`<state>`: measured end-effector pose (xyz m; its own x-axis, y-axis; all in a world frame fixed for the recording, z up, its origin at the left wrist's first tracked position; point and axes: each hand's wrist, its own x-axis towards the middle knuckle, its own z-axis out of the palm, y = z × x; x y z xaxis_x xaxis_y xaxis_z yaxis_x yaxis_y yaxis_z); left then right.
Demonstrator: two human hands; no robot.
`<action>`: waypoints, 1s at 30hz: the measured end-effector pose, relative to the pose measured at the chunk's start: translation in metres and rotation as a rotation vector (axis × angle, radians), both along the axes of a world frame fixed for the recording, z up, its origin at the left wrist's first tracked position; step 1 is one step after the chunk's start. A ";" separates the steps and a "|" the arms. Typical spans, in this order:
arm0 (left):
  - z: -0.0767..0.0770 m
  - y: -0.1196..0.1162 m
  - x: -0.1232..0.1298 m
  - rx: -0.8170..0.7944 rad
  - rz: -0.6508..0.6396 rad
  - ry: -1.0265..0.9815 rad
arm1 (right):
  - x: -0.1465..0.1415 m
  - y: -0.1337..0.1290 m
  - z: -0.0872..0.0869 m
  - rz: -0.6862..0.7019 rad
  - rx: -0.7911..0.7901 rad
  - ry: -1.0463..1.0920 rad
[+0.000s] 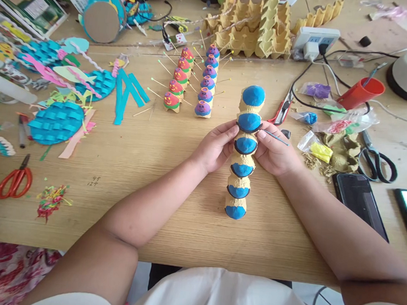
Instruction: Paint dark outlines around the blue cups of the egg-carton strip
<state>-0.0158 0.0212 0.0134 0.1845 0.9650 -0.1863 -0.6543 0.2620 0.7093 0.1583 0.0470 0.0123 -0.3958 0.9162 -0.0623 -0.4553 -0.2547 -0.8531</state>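
A strip of egg-carton cups (243, 157) stands lengthwise between my hands, its cups capped with blue clay. Dark rims edge most of the blue caps, while the farthest one shows none. My left hand (219, 145) grips the strip's left side near the second cup from the far end. On the opposite side, my right hand (278, 149) presses its fingertips near the same cup. A thin blue stick (275, 138) juts out to the right from that hand's fingers. Parts of the fingers are hidden behind the strip.
Beyond my hands stand a red-green caterpillar (176, 87) and a purple-blue caterpillar (205, 95). To the right lie a red utility knife (283, 108), yellow clay (321, 152), black scissors (377, 160) and a phone (361, 202). Orange-handled scissors (14, 181) and blue woven discs (57, 123) are left.
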 end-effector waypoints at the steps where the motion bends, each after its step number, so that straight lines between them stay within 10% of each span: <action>1: 0.001 0.000 0.000 -0.013 0.000 0.009 | 0.000 0.000 0.000 -0.002 -0.001 -0.009; 30: 0.001 -0.002 -0.001 -0.084 -0.003 -0.051 | -0.004 -0.003 0.001 -0.034 -0.014 -0.009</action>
<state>-0.0164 0.0192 0.0142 0.1990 0.9457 -0.2568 -0.6884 0.3214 0.6502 0.1540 0.0440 0.0134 -0.3637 0.9282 -0.0783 -0.4565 -0.2509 -0.8536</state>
